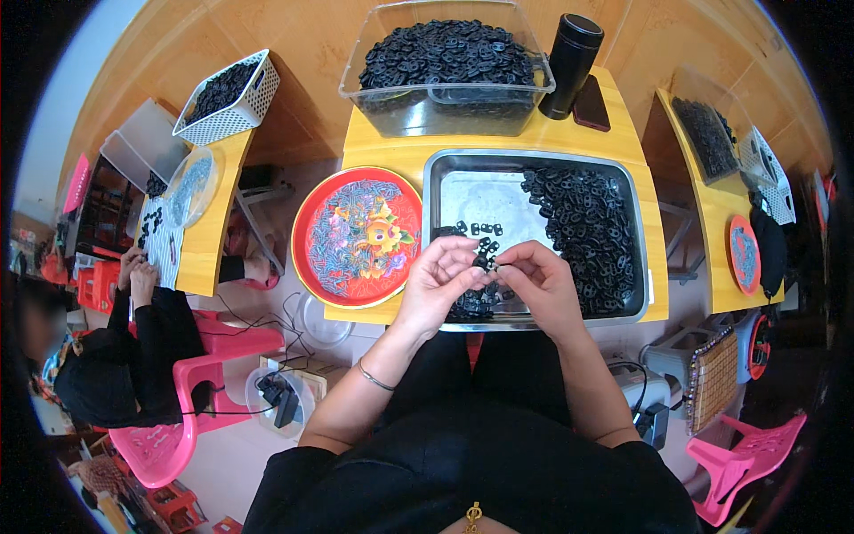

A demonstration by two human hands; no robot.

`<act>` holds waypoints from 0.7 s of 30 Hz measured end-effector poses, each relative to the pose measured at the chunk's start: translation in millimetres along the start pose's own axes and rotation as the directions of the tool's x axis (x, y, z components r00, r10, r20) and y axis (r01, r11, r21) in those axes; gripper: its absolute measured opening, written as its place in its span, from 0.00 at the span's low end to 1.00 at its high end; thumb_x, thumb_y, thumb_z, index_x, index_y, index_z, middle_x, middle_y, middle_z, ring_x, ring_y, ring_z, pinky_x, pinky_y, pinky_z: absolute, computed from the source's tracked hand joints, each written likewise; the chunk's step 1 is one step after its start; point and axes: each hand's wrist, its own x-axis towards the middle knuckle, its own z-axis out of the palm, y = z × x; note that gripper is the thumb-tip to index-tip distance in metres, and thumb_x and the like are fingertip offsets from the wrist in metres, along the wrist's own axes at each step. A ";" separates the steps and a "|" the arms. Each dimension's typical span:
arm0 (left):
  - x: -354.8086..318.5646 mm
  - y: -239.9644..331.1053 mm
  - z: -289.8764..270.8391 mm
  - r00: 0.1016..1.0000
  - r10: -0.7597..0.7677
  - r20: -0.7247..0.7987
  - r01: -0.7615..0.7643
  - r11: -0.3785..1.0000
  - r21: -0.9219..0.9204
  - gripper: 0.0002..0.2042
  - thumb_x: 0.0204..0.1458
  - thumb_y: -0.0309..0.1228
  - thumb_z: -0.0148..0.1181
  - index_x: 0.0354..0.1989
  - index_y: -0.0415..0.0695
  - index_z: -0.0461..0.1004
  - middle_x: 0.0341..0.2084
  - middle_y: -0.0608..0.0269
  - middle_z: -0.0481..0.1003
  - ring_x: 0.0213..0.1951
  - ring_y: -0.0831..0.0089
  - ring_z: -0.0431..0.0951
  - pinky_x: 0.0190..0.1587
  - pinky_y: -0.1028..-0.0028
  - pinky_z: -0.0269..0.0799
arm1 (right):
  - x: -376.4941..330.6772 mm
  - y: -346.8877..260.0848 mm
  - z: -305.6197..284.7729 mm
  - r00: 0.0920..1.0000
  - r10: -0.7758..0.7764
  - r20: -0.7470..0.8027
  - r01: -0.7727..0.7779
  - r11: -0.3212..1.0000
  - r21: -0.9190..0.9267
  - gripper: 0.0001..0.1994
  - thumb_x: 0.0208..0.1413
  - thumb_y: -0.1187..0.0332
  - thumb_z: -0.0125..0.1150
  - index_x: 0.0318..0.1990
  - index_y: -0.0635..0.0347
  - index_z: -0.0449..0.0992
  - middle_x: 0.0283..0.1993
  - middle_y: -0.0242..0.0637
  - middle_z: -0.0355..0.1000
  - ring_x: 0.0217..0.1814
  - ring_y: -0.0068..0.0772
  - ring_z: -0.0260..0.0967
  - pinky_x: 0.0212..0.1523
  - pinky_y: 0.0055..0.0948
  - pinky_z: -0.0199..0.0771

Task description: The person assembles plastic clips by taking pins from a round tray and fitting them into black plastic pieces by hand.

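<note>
My left hand (438,278) is closed, pinching a small black plastic piece (481,262) with two holes. Against it, my right hand (541,283) is closed thumb to forefinger; whatever sits between those fingertips is too small to make out. Both hands meet over the near part of a steel tray (485,182). Loose black plastic pieces (592,240) fill the tray's right side, and a smaller group lies under and around my hands. To the left, a red round tray (307,209) with a flower pattern holds many small grey metal pins (338,258).
Behind the steel tray stands a clear bin (382,111) heaped with black pieces, beside a black flask (571,67) and a phone (592,102). A co-worker (133,347) sits at the left table (209,231). A pink chair (747,458) stands at lower right.
</note>
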 end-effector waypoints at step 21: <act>-7.8 -1.1 -3.5 0.999 0.045 -0.010 -0.044 0.999 0.023 0.08 0.47 0.18 0.54 0.37 0.37 0.69 0.28 0.61 0.73 0.30 0.78 0.74 0.34 0.81 0.71 | -3.8 5.2 4.7 0.996 0.019 -0.088 -0.022 0.999 -0.036 0.07 0.47 0.78 0.57 0.35 0.65 0.69 0.30 0.33 0.70 0.31 0.20 0.69 0.31 0.17 0.69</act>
